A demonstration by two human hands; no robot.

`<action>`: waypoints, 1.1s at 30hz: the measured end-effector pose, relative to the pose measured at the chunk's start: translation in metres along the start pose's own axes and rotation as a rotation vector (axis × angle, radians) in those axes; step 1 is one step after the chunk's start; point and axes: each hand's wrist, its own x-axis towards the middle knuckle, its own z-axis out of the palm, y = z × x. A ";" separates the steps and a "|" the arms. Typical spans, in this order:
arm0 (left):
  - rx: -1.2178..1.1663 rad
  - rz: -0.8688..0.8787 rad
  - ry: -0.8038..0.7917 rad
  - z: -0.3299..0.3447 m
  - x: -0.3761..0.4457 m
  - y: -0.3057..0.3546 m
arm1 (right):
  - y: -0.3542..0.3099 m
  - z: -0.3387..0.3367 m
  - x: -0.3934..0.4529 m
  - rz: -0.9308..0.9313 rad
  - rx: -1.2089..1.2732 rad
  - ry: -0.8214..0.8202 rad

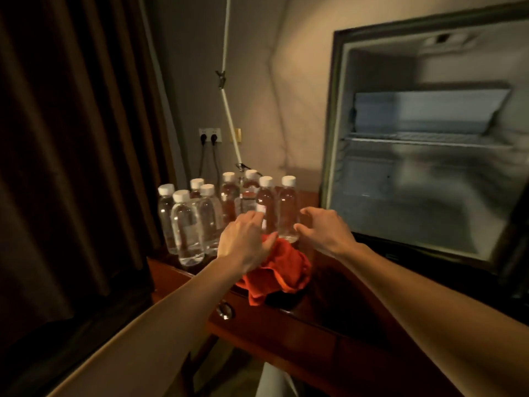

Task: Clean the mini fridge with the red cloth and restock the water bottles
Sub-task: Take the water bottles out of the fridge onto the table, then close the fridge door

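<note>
Over the wooden cabinet top [286, 319], your left hand [243, 239] and right hand [323, 227] both reach toward the water bottles [229, 207], fingers loosely spread and holding nothing. Your left hand hovers just above the red cloth [283, 267], which lies crumpled at the cabinet's front edge, near the closest bottles. Beyond your right hand stands the mini fridge [423, 156], door open, wire shelf bare, no bottle inside. Wiping looks finished, judging by the set-down cloth; all restocking remains, starting with these nearest bottles.
</note>
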 end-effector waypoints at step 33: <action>-0.304 0.999 0.018 0.028 -0.037 0.394 | 0.178 -0.253 -0.267 0.452 -0.387 0.437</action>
